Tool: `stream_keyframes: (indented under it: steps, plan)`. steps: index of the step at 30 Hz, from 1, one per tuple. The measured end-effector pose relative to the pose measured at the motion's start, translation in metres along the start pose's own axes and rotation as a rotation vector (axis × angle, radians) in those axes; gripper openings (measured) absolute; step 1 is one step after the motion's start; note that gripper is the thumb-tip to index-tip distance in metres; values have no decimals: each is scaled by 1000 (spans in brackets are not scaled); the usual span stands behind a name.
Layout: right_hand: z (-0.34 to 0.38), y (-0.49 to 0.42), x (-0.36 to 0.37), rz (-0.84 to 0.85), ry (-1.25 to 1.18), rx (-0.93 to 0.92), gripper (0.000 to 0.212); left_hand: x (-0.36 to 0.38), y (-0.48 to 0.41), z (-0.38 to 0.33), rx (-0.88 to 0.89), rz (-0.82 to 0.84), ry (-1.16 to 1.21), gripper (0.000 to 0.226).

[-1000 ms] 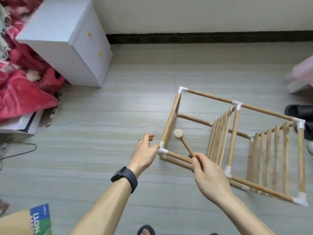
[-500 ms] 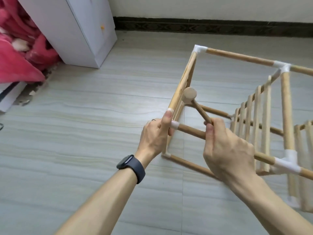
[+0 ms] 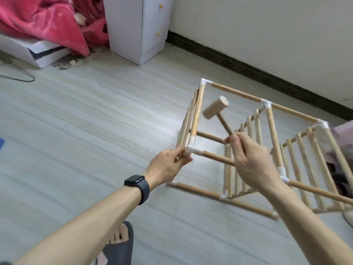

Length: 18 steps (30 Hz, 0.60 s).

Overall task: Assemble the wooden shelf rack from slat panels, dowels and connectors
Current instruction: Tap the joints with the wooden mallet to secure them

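1. Gripping the near white corner connector (image 3: 192, 150) of the wooden shelf rack (image 3: 236, 93), the person's left hand (image 3: 168, 165) curls its fingers round that joint.
2. The right hand (image 3: 252, 161) pinches the handle of a small wooden mallet (image 3: 214, 109), whose head is raised near the left slat panel (image 3: 188, 119).
3. The rack stands on the pale floor (image 3: 95, 121), just before the person.
4. A dark smartwatch (image 3: 137, 183) circles the left wrist.
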State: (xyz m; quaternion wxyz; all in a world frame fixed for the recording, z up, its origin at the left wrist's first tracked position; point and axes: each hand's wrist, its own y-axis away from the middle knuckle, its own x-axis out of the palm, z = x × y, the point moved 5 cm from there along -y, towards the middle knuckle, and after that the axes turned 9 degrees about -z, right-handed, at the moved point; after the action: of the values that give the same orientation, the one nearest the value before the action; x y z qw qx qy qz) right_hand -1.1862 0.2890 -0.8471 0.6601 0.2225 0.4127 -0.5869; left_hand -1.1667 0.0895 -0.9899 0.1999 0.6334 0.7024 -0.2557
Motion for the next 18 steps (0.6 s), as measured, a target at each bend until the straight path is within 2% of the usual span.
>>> stream_keyframes:
  steps: [2,3,6,7,9,10,12,13,15,16,18]
  plan:
    - [6,23,7,178,214,-50,30,3,12,-2,-38,-13,15,30]
    - [10,34,7,151,232,-82,32,4,17,-2,-52,-9,16,27]
    - [24,57,-6,-157,13,-143,31,0,20,-2,-67,28,-2,28]
    - [24,59,-3,-142,40,-145,28,-2,20,-2,-72,37,-13,29]
    - [23,63,11,52,209,-98,25,-4,20,-3,-78,47,-25,29]
    - [22,64,13,41,194,-87,24,-4,21,-3,-76,45,-24,29]
    - [23,64,4,-124,57,-122,22,-3,20,-2,-64,37,-7,28]
    - [24,63,5,-105,65,-137,22,-4,19,-2,-62,35,-3,27]
    - [18,63,15,92,202,-101,25,-5,18,-1,-61,49,-14,27]
    - [13,63,17,108,199,-85,28,-5,17,-1,-57,55,-18,27]
    - [14,63,12,-27,65,-95,30,-5,17,-1,-42,65,-24,28]
